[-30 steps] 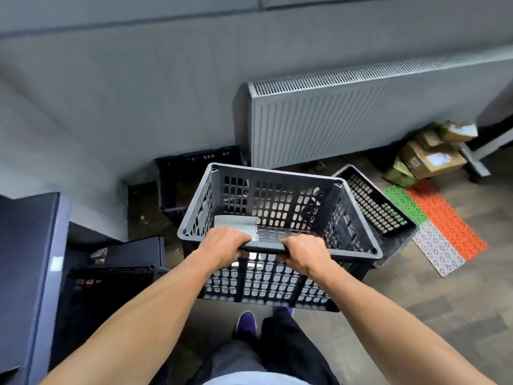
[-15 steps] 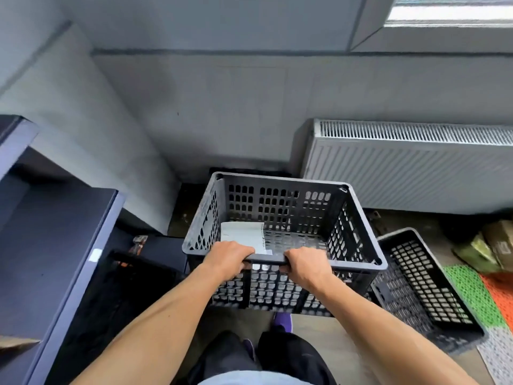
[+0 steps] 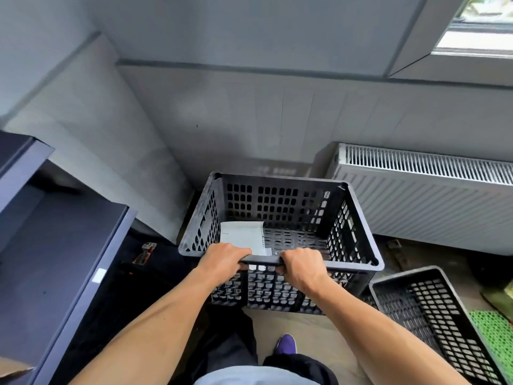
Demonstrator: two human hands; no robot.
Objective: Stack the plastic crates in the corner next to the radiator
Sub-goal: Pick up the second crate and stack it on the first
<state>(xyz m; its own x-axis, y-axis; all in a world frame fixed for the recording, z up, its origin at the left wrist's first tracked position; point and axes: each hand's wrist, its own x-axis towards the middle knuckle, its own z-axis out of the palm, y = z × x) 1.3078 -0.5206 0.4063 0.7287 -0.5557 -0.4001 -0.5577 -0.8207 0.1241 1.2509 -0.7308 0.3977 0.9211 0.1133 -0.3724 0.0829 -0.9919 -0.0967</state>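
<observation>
Crates visible: two. Crate one (image 3: 277, 201) is held at centre, in the corner at 9 o'clock of the single radiator (image 3: 430, 195). The left grip (image 3: 222, 262) and right grip (image 3: 302, 269) each curl around its near rim. One paper sheet (image 3: 241, 237) lies inside. Crate two (image 3: 433, 315) sits at 4 o'clock. What is beneath crate one is hidden, possibly another crate.

a dark cabinet (image 3: 55, 245) stands left, green mat (image 3: 497, 340) right.
</observation>
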